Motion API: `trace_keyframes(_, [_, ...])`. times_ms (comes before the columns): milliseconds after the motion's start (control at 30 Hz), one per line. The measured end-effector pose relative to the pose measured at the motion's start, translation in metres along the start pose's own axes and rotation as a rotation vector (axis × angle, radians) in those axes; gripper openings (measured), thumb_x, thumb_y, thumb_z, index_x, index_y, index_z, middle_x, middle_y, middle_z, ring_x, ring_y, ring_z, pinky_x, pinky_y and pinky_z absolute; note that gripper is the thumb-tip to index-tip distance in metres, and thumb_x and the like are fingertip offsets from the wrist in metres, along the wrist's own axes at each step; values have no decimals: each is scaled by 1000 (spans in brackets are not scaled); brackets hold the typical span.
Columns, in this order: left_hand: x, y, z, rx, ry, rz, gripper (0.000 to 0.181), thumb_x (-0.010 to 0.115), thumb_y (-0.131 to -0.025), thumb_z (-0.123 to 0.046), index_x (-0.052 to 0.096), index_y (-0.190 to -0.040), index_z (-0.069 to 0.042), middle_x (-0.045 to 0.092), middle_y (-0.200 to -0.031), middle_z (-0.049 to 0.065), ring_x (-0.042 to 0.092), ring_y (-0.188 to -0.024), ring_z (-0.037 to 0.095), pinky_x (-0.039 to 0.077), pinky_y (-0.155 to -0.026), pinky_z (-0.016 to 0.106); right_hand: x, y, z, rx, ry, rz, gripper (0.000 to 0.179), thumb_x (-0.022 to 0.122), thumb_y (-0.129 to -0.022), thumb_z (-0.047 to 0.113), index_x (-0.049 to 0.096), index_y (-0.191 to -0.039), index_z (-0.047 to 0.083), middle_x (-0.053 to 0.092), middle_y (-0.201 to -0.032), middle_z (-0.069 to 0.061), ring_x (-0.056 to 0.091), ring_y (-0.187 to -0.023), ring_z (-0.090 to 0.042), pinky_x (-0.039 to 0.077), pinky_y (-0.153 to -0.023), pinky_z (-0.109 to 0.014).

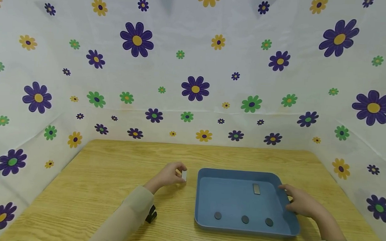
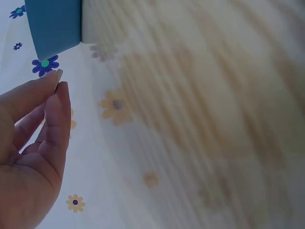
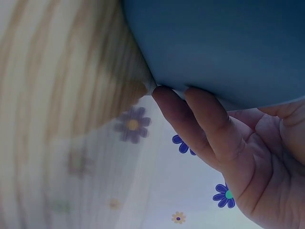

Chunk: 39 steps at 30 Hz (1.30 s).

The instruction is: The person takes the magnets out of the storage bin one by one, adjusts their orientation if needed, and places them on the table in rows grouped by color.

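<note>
My left hand (image 1: pixel 170 175) pinches a small, thin, pale rectangular piece (image 1: pixel 184 175) between thumb and fingertips, just left of the blue tray (image 1: pixel 196 198). From the left wrist view, only the narrow edge of that piece (image 2: pixel 59 76) shows at the fingertips. At the tray's right side, my right hand (image 1: pixel 302 202) grips the rim, with fingertips over the edge. Two of its fingers (image 3: pixel 209 119) lie against the tray wall (image 3: pixel 214 52) in the right wrist view; other fingers are partly hidden behind it. Inside the tray lies a grey rectangular piece (image 1: pixel 256 188), towards the back right.
Three dark round discs (image 1: pixel 217 215) (image 1: pixel 245 219) (image 1: pixel 269 222) lie in a row along the tray's near side. The wooden table (image 1: pixel 131 157) carries the tray. A white flower-printed cloth (image 1: pixel 169 63) hangs behind the table and along both sides.
</note>
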<state>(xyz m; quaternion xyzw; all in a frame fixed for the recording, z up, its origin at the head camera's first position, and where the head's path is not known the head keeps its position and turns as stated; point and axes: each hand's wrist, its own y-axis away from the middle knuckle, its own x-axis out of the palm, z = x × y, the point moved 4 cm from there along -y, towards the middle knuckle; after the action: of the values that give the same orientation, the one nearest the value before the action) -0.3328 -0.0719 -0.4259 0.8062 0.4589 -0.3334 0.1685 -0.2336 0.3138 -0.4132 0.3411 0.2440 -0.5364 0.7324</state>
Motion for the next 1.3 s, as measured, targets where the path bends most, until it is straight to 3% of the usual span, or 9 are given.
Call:
trace_keyframes(200, [1,-1,5,-48,-36,4,37,67,-76,-1,53,-110,4,51,-97,12,58,-76,16,48,-62,27,1,0,1,6,2,-3,62,56,-68,-12,34,-126,-13,32,-120,-44,45,-58,-19,38,-47,-32])
trace_keyframes(433, [2,-3,7,-73,-81,26,38,69,-74,0,53,-109,4,52,-98,11,56,-71,13,47,-59,26,0,1,2,-2,9,-12,61,55,-67,-12,34,-125,-14,32,-120,-44,50,-71,-24,37,-46,-31])
trace_keyframes(567, [3,-4,6,-69,-115,34,38,69,-74,0,54,-108,5,53,-99,12,56,-71,14,47,-59,27,0,1,3,-13,30,-15,61,56,-67,-12,35,-124,-14,34,-119,-43,53,-87,-39,37,-47,-31])
trace_keyframes(667, [3,-4,7,-70,-136,36,36,70,-74,0,54,-106,5,54,-99,13,56,-72,14,47,-60,27,0,1,4,-22,57,-18,61,57,-67,-11,36,-124,-14,35,-119,-42,41,-105,-50,38,-50,-32])
trace_keyframes(900, [3,-5,8,-84,-164,42,35,69,-74,0,54,-105,4,54,-99,13,56,-73,15,47,-61,28,0,0,3,-20,67,-15,60,57,-66,-10,37,-123,-14,36,-119,-42,42,-104,-49,38,-53,-31])
trace_keyframes(1133, [2,-5,3,-84,-272,32,32,72,-72,-5,58,-100,1,57,-92,10,53,-78,18,46,-69,33,0,-2,1,-17,62,-19,61,57,-66,-11,36,-124,-14,35,-119,-42,46,-101,-45,37,-50,-31])
trace_keyframes(1300, [2,-5,4,-95,-298,36,31,73,-72,-8,58,-97,0,56,-89,8,52,-77,18,45,-68,33,0,-1,1,-23,52,-17,61,56,-67,-11,35,-124,-15,34,-119,-43,47,-100,-42,36,-48,-31])
